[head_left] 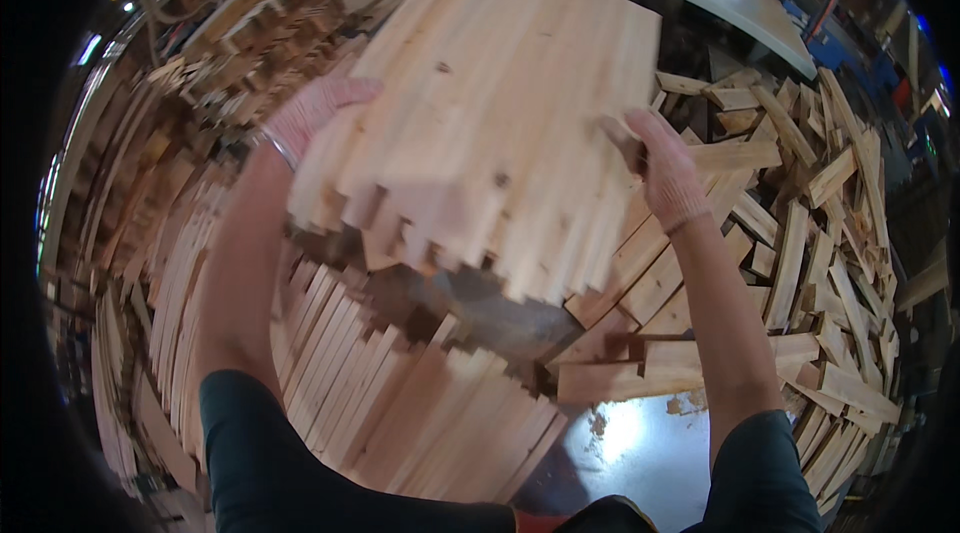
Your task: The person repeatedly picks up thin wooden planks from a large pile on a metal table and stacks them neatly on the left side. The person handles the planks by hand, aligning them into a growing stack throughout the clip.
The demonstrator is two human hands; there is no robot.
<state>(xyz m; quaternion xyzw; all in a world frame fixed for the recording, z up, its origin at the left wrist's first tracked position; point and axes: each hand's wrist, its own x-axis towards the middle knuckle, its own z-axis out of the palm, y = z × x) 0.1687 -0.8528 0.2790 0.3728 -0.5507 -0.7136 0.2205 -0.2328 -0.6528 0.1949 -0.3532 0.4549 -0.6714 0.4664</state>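
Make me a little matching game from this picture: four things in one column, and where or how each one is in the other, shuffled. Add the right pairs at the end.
Things:
1. Left hand
2. Right hand
3. Held boards
4. Loose wood pieces

Place or state:
A. In a jumbled heap at the picture's right
B. At the right side of the pale panel-like stack
C. Side by side, between two hands
D. At the left side of the pale panel-like stack

Right pairs: 1-D, 2-B, 3-C, 4-A
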